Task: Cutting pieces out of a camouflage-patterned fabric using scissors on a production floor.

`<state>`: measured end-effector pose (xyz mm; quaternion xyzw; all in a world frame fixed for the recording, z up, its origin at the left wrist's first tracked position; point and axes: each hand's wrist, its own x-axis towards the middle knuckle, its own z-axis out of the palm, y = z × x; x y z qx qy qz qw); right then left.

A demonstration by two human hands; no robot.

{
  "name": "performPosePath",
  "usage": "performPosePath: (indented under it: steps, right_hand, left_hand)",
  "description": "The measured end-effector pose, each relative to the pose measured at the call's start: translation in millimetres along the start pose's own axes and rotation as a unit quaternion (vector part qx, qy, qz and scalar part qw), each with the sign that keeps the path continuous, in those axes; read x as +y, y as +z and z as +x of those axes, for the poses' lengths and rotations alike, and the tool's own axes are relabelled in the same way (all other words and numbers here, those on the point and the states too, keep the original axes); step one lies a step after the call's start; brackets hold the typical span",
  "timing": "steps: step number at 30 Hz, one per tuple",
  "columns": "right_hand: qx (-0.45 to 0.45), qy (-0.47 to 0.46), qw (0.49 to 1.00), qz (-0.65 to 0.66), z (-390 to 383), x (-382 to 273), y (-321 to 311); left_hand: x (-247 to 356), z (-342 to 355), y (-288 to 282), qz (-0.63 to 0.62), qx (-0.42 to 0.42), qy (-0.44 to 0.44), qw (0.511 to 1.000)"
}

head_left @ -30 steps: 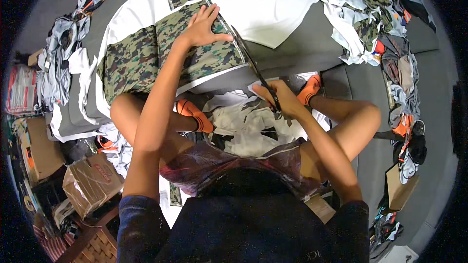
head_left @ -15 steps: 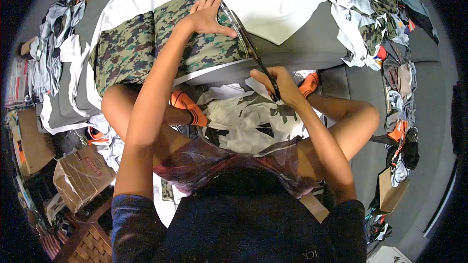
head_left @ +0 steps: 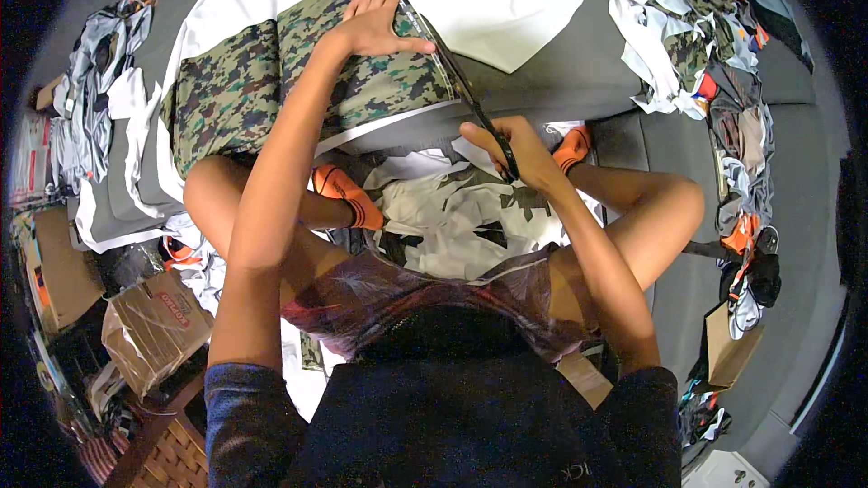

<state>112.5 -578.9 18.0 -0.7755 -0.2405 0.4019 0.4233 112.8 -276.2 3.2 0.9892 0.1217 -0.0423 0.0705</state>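
Camouflage-print fabric lies flat over a grey padded surface, with white fabric beside it on the right. My left hand rests on the camouflage panel, fingers stretched out and thumb pointing right toward its printed border. Long dark scissors are in my right hand, whose fingers wrap round the handles. Their blades lie along the right border of the camouflage panel, pointing away from me. Whether the blades are apart is too fine to make out.
White and dark fabric pieces are heaped between my crossed legs. Scraps lie at the far right, and more cloth hangs at the left. A taped cardboard box stands at lower left, another carton at lower right.
The whole view has shifted slightly. My left hand stays spread on the camouflage fabric, and the scissors remain along its border with hardly any visible movement.
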Motion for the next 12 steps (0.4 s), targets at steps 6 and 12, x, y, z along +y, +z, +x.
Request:
performPosePath:
  steps: [6, 12]
  right_hand:
    - [0.009, -0.009, 1.000, -0.024, -2.0, -2.3, 0.8]
    - [0.005, -0.006, 1.000, -0.028, -1.4, -1.3, 1.1]
  left_hand:
    - [0.4, -0.8, 0.3, 0.037, -0.004, 0.004, 0.999]
    - [1.0, -0.5, 0.8, 0.045, -0.002, 0.000, 0.999]
